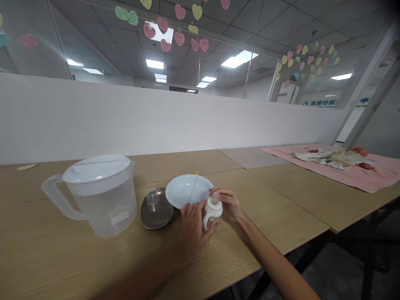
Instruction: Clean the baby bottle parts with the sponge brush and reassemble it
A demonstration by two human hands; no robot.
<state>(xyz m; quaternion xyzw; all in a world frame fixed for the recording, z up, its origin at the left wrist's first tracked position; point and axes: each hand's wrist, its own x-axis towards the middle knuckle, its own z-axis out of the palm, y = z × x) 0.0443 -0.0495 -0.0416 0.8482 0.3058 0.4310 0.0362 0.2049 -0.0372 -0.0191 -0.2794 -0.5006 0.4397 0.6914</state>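
Note:
My left hand is wrapped round a baby bottle with a white collar, a white side handle and a clear teat on top. The fingers of my right hand are closed at the far side of the bottle's top, by the teat. Just behind both hands is a white bowl, partly hidden by them. A thin pale line crosses the bowl from a small yellow tip towards my left hand; what it is I cannot tell. Left of the bowl, a clear cap stands on a dark metal tray.
A large translucent pitcher with a white lid stands on the wooden table at the left. At the far right, a pink cloth bears a pile of packets. A white partition rises behind the table.

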